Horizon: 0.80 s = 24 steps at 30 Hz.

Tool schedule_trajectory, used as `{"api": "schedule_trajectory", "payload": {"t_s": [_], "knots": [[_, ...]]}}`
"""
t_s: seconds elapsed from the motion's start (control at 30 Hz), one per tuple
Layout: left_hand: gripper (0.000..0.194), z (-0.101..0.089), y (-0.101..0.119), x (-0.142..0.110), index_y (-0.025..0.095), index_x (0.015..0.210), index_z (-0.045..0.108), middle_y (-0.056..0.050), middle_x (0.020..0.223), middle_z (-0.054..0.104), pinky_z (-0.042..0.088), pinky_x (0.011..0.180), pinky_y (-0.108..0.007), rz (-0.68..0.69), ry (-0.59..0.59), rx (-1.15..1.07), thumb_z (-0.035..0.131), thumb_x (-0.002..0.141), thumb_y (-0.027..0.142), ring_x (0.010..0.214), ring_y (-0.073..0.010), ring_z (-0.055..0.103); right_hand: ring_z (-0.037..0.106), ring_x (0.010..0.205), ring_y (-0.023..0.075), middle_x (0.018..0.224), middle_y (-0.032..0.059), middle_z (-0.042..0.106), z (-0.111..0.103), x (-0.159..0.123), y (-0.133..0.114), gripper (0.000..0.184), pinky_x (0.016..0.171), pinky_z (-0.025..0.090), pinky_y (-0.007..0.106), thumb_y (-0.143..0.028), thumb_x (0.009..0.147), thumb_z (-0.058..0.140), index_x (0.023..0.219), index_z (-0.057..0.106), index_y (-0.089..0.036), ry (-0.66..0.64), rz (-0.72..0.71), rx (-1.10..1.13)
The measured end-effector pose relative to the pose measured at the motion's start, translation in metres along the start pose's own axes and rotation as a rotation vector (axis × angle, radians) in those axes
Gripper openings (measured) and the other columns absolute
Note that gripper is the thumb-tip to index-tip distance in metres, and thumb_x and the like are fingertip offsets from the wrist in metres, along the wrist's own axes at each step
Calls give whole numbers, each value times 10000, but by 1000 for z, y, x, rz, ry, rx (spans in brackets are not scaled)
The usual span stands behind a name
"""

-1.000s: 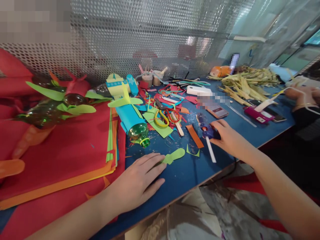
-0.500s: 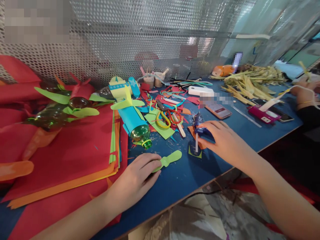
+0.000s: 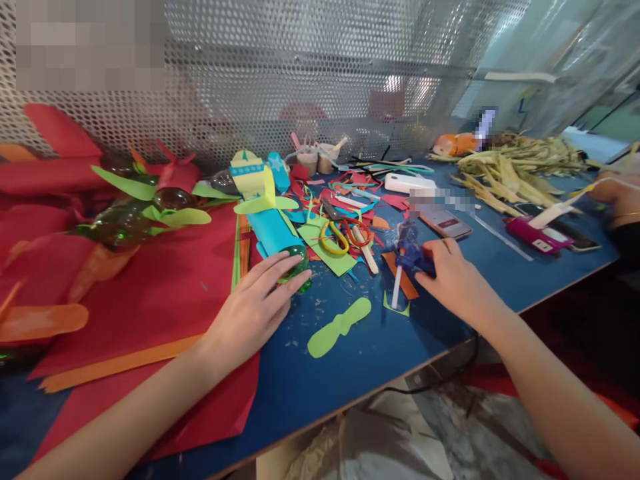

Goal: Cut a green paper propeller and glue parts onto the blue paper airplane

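Resting over the neck end of the green bottle (image 3: 273,235), the left hand (image 3: 255,300) is lying on the bottle's near side, its fingers spreading across the glass; whether they are gripping or only touching, I cannot tell. The bottle, wearing a blue paper sleeve, is lying left of the middle of the table (image 3: 325,393), its long axis running from far left to near right and its neck pointing toward the near right. The left hand is sitting much nearer to it than the right hand (image 3: 453,277), which is grasping a blue glue gun (image 3: 413,257) well to the right, a white stick (image 3: 397,288) hanging from it beside an orange strip (image 3: 407,283). Between the hands, toward the near side, a green paper propeller (image 3: 340,328) is lying flat, slanting from near left to far right. Half a second ago the left fingers were touching that propeller; now it is lying uncovered, the left hand is reaching farther and more leftward, and the right hand is keeping its hold.
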<state>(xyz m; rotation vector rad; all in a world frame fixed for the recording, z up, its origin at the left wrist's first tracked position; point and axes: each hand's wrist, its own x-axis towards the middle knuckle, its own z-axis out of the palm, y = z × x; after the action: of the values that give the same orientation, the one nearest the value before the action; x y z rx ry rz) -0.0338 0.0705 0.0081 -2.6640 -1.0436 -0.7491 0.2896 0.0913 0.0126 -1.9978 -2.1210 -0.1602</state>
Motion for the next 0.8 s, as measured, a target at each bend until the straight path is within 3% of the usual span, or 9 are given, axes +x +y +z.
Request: {"api": "schedule_trajectory", "payload": {"t_s": [0.07, 0.17, 0.27, 0.33, 0.53, 0.8], "knots": [[398, 5, -4, 0, 183, 1267, 488, -131, 1323, 478, 391, 1036, -475, -6, -35, 30, 472, 884, 76, 1301, -279, 355, 612, 697, 252, 991, 125, 529, -7, -13, -13, 291, 551, 470, 329, -257, 736, 586, 987, 478, -155, 87, -3, 102], [355, 9, -6, 3, 216, 1235, 518, -131, 1313, 475, 418, 1003, -496, -39, -20, 59, 471, 897, 119, 1282, -295, 381, 570, 632, 174, 792, 21, 535, -18, -37, -34, 177, 569, 452, 268, -298, 809, 561, 920, 455, -210, 111, -205, 475], [305, 7, -6, 7, 213, 1173, 541, -115, 1268, 520, 428, 991, -500, -56, 46, 19, 466, 897, 108, 1261, -283, 414, 542, 595, 135, 767, -3, 547, -27, -58, -54, 166, 532, 435, 229, -312, 840, 553, 958, 474, -227, -96, -346, 757], [296, 4, -6, 10, 198, 1170, 524, -105, 1261, 544, 401, 1021, -498, -50, 84, -53, 483, 892, 106, 1281, -267, 398, 524, 572, 131, 733, -9, 537, -28, -67, -65, 122, 503, 426, 226, -318, 849, 538, 920, 490, -232, -113, -425, 862], [321, -9, 3, 12, 201, 1193, 492, -95, 1285, 554, 375, 1040, -496, -36, 150, -172, 523, 882, 125, 1307, -251, 373, 544, 667, 161, 762, 15, 520, -23, -73, -86, 63, 551, 475, 250, -247, 857, 508, 873, 449, -231, 7, -527, 848], [321, -15, 9, 13, 183, 1202, 485, -112, 1306, 535, 356, 1056, -484, -11, 143, -200, 511, 889, 117, 1323, -248, 347, 507, 593, 144, 798, 12, 469, -14, -79, -86, 155, 480, 414, 246, -131, 824, 479, 921, 408, -230, -81, -557, 845]]}}
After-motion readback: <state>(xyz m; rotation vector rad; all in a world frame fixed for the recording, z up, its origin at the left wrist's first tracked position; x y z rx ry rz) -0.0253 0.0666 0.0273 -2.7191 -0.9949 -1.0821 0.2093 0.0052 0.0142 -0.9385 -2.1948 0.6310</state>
